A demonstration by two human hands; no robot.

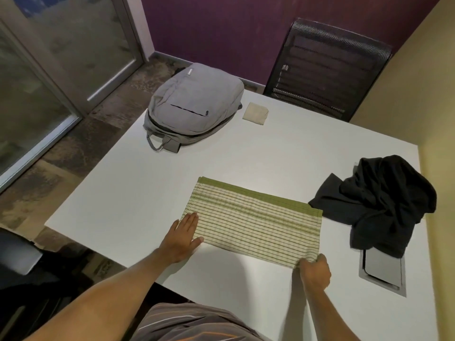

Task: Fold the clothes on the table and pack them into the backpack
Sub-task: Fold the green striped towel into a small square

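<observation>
A green-and-cream striped cloth (256, 217) lies flat on the white table (147, 188), folded into a long rectangle. My left hand (186, 236) presses flat on its near left corner with straight fingers. My right hand (314, 267) pinches the cloth's near right corner. A grey backpack (194, 104) lies at the table's far side, its zipper partly open along the near edge. Beside it sits a small folded beige cloth (255, 113). A crumpled black garment (384, 203) is heaped at the right edge.
A metal cable hatch (382, 271) is set into the table under the black garment's near end. A black mesh chair (327, 70) stands behind the far right corner. A dark chair (17, 257) sits at the left. Glass panels line the left wall.
</observation>
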